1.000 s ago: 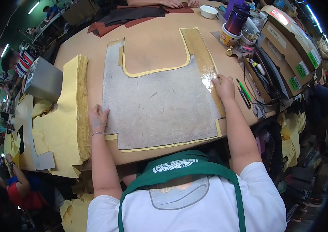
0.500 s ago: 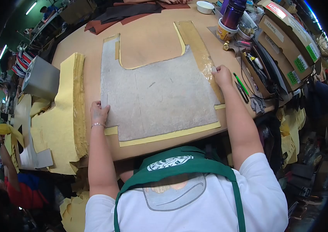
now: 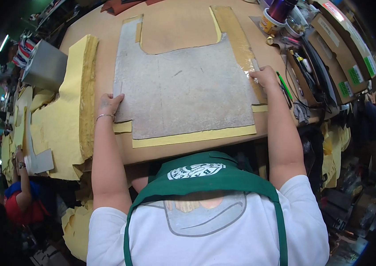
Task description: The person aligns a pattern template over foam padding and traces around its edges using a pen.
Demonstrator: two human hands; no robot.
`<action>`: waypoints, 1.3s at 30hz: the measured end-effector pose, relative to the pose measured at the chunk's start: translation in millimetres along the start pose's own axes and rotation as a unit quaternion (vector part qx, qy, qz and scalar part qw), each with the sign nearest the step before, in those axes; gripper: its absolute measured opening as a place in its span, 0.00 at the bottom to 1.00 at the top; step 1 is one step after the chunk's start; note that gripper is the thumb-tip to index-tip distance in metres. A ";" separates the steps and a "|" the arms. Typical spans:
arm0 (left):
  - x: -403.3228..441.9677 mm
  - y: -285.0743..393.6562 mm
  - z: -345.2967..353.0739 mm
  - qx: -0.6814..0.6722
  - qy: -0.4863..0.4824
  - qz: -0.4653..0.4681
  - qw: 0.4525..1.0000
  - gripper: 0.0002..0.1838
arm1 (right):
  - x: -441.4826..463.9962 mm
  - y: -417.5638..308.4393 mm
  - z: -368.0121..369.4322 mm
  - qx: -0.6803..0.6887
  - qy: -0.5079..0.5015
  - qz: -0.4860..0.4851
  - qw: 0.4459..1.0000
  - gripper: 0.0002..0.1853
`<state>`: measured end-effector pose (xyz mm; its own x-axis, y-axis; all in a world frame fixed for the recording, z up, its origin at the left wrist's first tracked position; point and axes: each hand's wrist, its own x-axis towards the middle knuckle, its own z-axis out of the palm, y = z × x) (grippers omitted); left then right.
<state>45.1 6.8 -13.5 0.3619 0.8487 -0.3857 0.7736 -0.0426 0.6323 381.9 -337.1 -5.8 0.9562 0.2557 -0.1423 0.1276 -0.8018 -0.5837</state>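
Your flat grey U-shaped template sheet [image 3: 188, 93] looks scuffed, with glossy brown tape [image 3: 234, 33] down its right prong. It lies near the near edge of the tan bench [image 3: 179, 26], over a pale-yellow sheet [image 3: 196, 136]. Since the earlier frames it has slid toward the far edge, baring a wider yellow strip on the near side. It spans between your left hand [image 3: 109, 104] and right hand [image 3: 265, 77], which grasp its opposite side edges.

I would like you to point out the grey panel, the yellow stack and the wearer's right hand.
Grey panel [image 3: 185, 91]: head view, middle of its flat face.
Yellow stack [image 3: 69, 111]: head view, on its top sheet.
Right hand [image 3: 266, 76]: head view, back of the hand.
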 end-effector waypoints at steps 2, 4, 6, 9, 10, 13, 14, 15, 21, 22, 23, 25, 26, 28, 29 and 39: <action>2.0 -8.1 4.8 -0.020 0.050 0.023 0.998 0.21 | -8.5 -14.4 -6.4 0.057 -0.011 0.012 0.998 0.22; 4.6 -9.3 9.3 -0.041 0.079 0.050 0.995 0.21 | 11.4 -1.7 5.6 0.122 -0.005 0.034 0.992 0.23; 11.7 -5.0 12.1 -0.064 0.089 0.085 0.990 0.20 | 22.4 -3.7 8.8 0.150 0.004 -0.003 0.989 0.26; 5.9 16.5 12.3 -0.007 0.088 0.072 0.993 0.22 | 49.5 -4.7 11.3 0.126 0.021 -0.047 0.991 0.26; 6.3 13.1 12.4 0.061 0.145 0.117 0.981 0.22 | 52.1 -5.0 10.7 0.102 0.025 -0.054 0.993 0.26; 6.5 6.4 10.2 0.168 0.250 0.212 0.930 0.21 | 39.4 -6.0 5.1 -0.094 0.109 -0.082 0.986 0.26; 5.9 7.2 9.2 0.140 0.243 0.218 0.935 0.21 | 33.1 -6.5 4.8 -0.181 0.146 -0.093 0.968 0.25; 4.8 5.2 7.8 0.112 0.236 0.222 0.939 0.21 | 34.4 -4.6 5.0 -0.161 0.121 -0.089 0.975 0.25; 14.3 14.3 17.5 0.065 0.132 0.130 0.981 0.23 | 49.4 12.8 10.7 0.037 0.016 -0.054 0.998 0.21; 14.1 16.5 18.1 0.053 0.130 0.125 0.982 0.24 | 50.6 13.0 10.8 0.098 -0.004 -0.044 0.994 0.20; 13.6 18.5 17.4 0.047 0.129 0.115 0.984 0.25 | 55.4 16.9 9.5 0.157 -0.024 -0.034 0.987 0.19; 17.3 13.2 15.8 -0.057 0.090 0.116 0.987 0.23 | 50.6 10.3 3.1 0.247 -0.050 -0.011 0.968 0.15; 20.4 11.5 15.7 -0.109 0.069 0.118 0.985 0.22 | 51.0 6.1 -1.8 0.237 -0.060 -0.012 0.970 0.15; 11.5 14.5 9.7 -0.174 0.040 0.106 0.978 0.19 | 43.8 -0.4 -12.4 0.215 -0.083 -0.006 0.973 0.14; 6.9 16.5 7.8 -0.206 0.024 0.101 0.973 0.17 | 41.8 -1.4 -16.8 0.236 -0.090 -0.007 0.967 0.14; -0.3 1.1 7.1 -0.352 -0.058 0.108 0.928 0.23 | 5.9 26.1 -3.9 0.383 -0.086 -0.027 0.919 0.14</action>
<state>49.5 2.8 -17.4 0.5533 0.7968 -0.2427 0.1601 0.1842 0.9698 391.9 -358.6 -18.8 0.8894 0.4187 -0.1836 -0.1130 -0.1879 -0.9757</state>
